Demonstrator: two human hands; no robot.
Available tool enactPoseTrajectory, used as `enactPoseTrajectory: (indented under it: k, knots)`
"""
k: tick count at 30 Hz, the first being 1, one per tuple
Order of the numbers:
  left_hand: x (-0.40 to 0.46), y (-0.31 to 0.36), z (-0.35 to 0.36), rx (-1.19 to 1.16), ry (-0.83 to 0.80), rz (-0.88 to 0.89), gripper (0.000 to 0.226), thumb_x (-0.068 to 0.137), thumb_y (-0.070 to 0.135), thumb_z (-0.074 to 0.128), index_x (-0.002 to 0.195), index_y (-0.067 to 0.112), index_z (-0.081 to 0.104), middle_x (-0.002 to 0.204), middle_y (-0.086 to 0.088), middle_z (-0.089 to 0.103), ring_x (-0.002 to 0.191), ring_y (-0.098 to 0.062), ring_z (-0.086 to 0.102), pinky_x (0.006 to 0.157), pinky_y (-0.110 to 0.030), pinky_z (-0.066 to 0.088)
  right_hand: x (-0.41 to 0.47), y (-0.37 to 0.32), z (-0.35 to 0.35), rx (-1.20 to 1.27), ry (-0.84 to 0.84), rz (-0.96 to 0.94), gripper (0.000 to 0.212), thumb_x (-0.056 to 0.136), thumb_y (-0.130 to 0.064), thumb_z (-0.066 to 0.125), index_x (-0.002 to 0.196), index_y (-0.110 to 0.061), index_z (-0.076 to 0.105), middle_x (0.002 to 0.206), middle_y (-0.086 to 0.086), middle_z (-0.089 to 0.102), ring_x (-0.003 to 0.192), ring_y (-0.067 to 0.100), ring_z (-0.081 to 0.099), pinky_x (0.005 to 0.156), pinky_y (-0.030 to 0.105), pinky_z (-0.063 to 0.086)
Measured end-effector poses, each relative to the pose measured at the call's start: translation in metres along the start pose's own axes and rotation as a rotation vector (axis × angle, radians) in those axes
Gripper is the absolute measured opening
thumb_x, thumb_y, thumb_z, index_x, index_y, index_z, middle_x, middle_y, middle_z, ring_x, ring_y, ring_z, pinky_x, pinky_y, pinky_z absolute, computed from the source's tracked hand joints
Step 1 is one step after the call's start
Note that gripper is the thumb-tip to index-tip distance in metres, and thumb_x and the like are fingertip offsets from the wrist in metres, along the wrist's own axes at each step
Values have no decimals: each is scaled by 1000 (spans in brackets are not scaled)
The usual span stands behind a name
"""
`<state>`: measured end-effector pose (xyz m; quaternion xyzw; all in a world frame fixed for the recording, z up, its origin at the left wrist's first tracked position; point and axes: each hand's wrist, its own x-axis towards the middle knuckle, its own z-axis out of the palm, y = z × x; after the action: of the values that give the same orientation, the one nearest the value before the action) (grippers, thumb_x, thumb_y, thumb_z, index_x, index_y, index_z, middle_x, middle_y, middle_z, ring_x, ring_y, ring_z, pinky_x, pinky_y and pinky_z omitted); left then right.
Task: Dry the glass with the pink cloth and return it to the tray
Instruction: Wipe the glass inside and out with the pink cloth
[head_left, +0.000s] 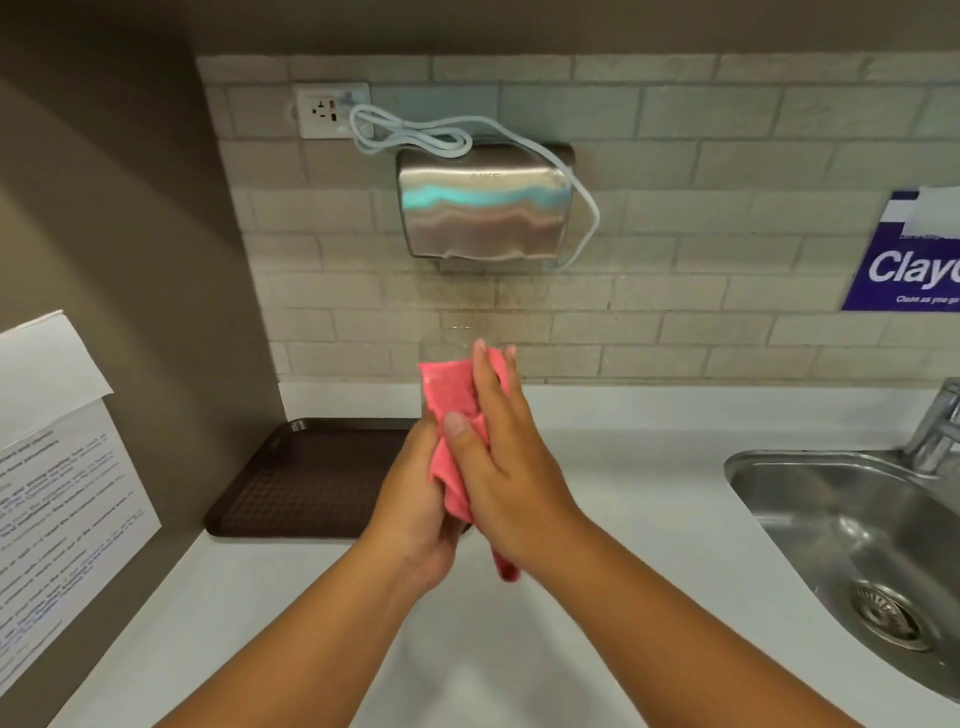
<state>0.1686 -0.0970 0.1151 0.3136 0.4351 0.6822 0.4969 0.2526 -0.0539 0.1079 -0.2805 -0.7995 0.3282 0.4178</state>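
Right now your left hand grips the wrapped base of the glass, held up beside the tray; your right hand presses the pink cloth against it, fingers straight.

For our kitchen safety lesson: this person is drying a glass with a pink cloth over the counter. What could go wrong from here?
1. The glass is held in the air, wrapped in the pink cloth, with the left hand gripping only its lower end; it might slip and hit the hard counter.
2. The right hand presses flat on its side; heavy pressure could crack it.
3. The tray has a raised rim; the base could catch it.
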Motion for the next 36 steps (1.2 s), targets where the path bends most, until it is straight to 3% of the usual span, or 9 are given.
enactPoseTrajectory:
  k: [3, 7, 11, 17, 20, 23, 27, 29, 36]
  knots:
    - [-2, -7, 3, 30, -29, 20, 62, 88, 71, 52, 125, 29, 79, 111, -5, 85, 91, -20, 83, 65, -33, 65, 28, -3, -25, 226, 90, 102, 60, 111, -55, 35, 166, -54, 12, 177, -11, 19, 148, 3, 33, 113, 20, 36]
    - [-2, -5, 7, 66, -96, 59, 63, 88, 73, 51, 123, 30, 80, 101, -6, 83, 80, -23, 80, 65, -36, 63, 49, 1, -51, 500, 221, 328, 55, 107, -64, 34, 139, -32, 67, 105, -7, 82, 97, 16, 80, 75, 26, 62]
    - [3, 11, 8, 33, -56, 91, 62, 87, 73, 52, 119, 30, 83, 112, -10, 84, 101, -29, 81, 80, -44, 65, 31, 12, -30, 587, 143, 444, 62, 107, -67, 30, 119, -27, 76, 92, -4, 85, 83, 10, 82, 58, 17, 60]
    - [8, 19, -7, -122, 21, -97, 75, 84, 77, 64, 137, 24, 72, 117, -13, 84, 103, -32, 82, 75, -44, 68, -9, 21, 4, 382, -8, 147, 57, 109, -57, 30, 165, -53, 16, 135, -65, 29, 124, -36, 39, 107, 4, 34]
    - [5, 7, -10, -29, -47, -121, 70, 86, 83, 52, 122, 32, 82, 123, -7, 83, 110, -25, 80, 90, -48, 63, -1, 12, -3, 290, -19, 108, 63, 110, -54, 31, 165, -53, 1, 161, -40, 13, 123, -41, 23, 102, -3, 26]
    - [2, -2, -11, 9, -56, -62, 69, 83, 82, 51, 120, 33, 83, 118, -4, 84, 103, -21, 82, 85, -46, 64, 17, 1, -18, 277, 46, 86, 64, 112, -51, 36, 166, -53, 3, 171, -14, 23, 140, -8, 38, 102, 3, 37]
    - [-1, -4, -12, -7, -155, -23, 73, 97, 75, 44, 128, 19, 77, 105, -12, 82, 87, -26, 80, 74, -41, 63, 38, -8, -39, 436, 139, 135, 45, 110, -55, 39, 149, -35, 51, 120, -10, 75, 101, 8, 72, 88, 31, 57]
    - [-1, -6, -13, -37, -174, -36, 74, 92, 78, 49, 121, 17, 80, 95, -12, 80, 78, -27, 77, 70, -42, 62, 46, -8, -43, 429, 160, 166, 40, 110, -56, 40, 122, -27, 65, 92, -14, 79, 85, 3, 74, 83, 29, 55]
    - [0, 1, -9, 158, -9, -63, 64, 89, 78, 56, 108, 23, 83, 85, -2, 79, 73, -22, 79, 76, -46, 67, 56, 1, -48, 383, 240, 299, 53, 110, -59, 35, 91, -32, 77, 78, -3, 80, 80, 18, 79, 68, 29, 64]
